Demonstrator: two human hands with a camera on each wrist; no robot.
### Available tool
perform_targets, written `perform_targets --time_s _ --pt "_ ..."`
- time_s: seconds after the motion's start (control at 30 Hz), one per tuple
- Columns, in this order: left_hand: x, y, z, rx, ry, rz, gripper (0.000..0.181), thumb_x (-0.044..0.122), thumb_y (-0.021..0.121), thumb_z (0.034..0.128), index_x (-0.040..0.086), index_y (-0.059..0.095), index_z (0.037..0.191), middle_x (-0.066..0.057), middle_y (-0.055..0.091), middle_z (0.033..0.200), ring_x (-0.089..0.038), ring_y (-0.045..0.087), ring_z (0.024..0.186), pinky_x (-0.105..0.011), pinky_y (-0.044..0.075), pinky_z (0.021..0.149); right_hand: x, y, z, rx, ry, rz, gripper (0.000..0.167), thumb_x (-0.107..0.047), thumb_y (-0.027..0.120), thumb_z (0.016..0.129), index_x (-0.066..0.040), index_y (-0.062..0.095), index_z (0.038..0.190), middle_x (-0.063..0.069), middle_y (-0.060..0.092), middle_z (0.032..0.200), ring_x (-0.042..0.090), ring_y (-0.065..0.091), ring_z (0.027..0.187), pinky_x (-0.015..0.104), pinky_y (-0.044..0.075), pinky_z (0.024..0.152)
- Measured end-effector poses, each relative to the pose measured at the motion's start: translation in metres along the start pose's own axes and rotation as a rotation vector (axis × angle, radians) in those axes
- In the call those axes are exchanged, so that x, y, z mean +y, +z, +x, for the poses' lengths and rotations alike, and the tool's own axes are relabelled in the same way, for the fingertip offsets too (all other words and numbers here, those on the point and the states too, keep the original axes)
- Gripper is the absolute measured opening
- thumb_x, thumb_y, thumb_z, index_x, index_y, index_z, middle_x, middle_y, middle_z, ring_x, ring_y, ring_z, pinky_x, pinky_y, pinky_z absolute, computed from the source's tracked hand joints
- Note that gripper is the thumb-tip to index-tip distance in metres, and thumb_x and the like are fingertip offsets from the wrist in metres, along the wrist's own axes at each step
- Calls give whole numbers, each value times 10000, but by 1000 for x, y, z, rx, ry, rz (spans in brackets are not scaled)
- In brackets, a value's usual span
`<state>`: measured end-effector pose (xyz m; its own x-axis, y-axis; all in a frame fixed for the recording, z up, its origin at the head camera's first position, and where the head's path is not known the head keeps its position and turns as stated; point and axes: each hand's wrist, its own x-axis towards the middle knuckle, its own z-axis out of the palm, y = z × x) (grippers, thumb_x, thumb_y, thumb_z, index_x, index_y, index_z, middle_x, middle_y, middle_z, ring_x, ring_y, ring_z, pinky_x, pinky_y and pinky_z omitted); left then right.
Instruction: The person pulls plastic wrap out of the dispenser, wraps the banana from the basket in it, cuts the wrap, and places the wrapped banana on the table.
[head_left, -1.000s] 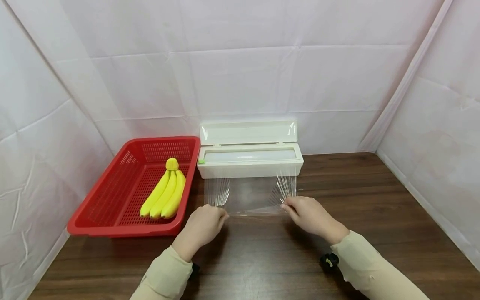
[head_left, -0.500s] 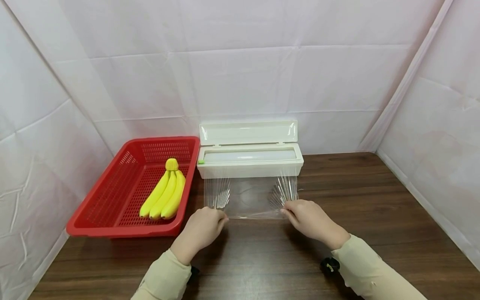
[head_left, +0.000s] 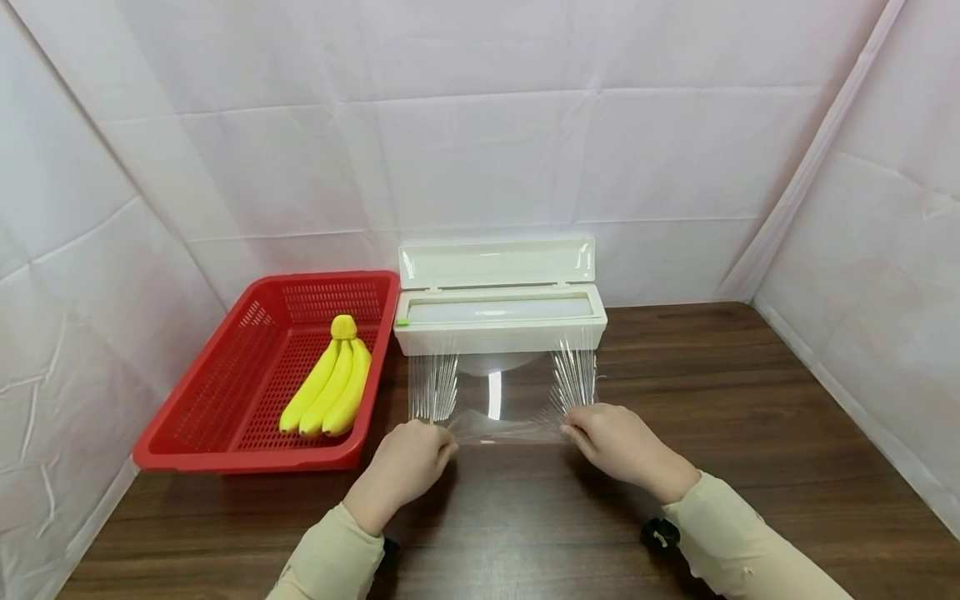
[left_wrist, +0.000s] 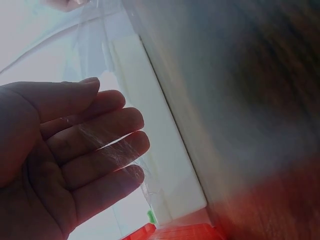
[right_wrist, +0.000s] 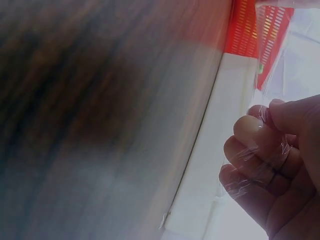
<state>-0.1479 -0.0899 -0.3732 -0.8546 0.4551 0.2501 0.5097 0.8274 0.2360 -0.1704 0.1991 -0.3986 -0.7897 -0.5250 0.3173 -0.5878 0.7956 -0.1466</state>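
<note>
Before the white box (head_left: 501, 339), over the bench (head_left: 495, 521) | cling film (head_left: 517, 396) pinched at both sides by the fingers of left hand (head_left: 408, 458) and right hand (head_left: 619, 439) | even, level tension advised against bunching

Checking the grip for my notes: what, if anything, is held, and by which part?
A clear plastic film sheet, by its near edge: the left hand pinches one end, the right hand the other.

Clear film (head_left: 504, 392), pulled taut, sides creased, extending from white box (head_left: 517, 293)
</note>
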Motion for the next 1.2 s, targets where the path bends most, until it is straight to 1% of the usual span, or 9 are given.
perform_targets --time_s 0.2,0.43,0.67,0.9,1.2 --pt "3 2 -3 15 18 33 98 132 708 809 114 715 713 -45 687 670 -276 654 642 -420 506 554 -1 0 -2 -18 -14 8 178 -183 639 889 -188 561 729 -119 484 637 33 442 585 246 393 541" --pt "4 3 -4 2 27 48 86 147 713 811 114 725 733 -32 687 675 -252 652 633 -401 515 559 -2 0 -4 -26 -18 4 221 -186 642 886 -194 523 700 -121 441 608 36 411 566 239 369 534" --pt "7 3 -10 4 34 87 153 155 725 801 121 675 661 -48 652 619 -272 639 588 -401 507 516 -3 -1 -7 -37 -20 4 209 -191 644 881 -201 548 695 -123 478 617 29 432 562 250 389 527" --pt "7 7 -13 -10 38 105 108 167 716 808 126 712 708 -49 670 645 -265 644 608 -389 506 522 -6 -1 -10 -41 -27 25 184 -183 647 877 -201 573 709 -133 495 630 14 436 571 242 400 530" --pt "7 7 -18 -1 56 107 92 168 721 798 131 721 714 -29 670 643 -254 629 608 -377 493 521 -8 -3 -12 -46 -48 30 250 -170 636 882 -203 505 671 -128 439 598 26 403 551 241 375 524"
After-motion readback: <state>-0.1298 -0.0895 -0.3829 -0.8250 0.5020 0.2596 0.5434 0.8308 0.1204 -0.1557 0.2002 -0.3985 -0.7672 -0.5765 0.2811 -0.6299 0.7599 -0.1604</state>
